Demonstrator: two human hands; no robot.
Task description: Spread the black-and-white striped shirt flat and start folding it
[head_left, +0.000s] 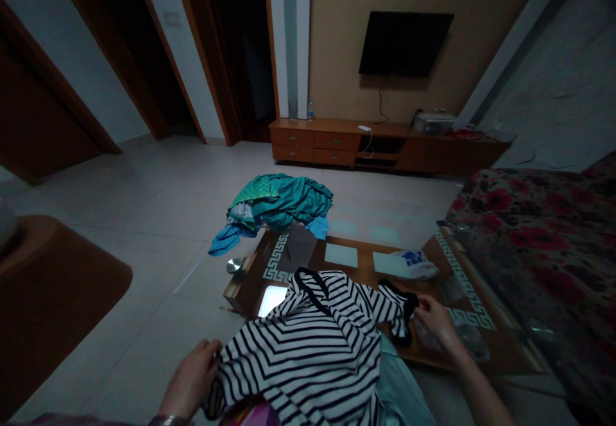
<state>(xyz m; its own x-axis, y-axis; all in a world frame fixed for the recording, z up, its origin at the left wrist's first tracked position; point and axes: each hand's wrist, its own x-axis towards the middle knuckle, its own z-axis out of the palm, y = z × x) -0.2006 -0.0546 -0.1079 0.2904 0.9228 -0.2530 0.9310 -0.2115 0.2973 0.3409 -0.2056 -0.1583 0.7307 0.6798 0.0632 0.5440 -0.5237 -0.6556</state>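
A black-and-white striped shirt with dark trim at the neck lies spread in front of me, its collar pointing away over the glass coffee table. At the lower left, my left hand has its fingers closed on the edge of one sleeve. My right hand pinches the dark cuff of the other sleeve, off to the right. Part of a pale teal cloth shows beneath the shirt on the right, and a pink-purple cloth peeks out at the bottom.
Green and blue clothes are heaped at the table's far left end. A plastic bag rests on the table's right side. Beyond stands a low wooden TV cabinet. A floral sofa is at the right, a brown wooden piece at the left.
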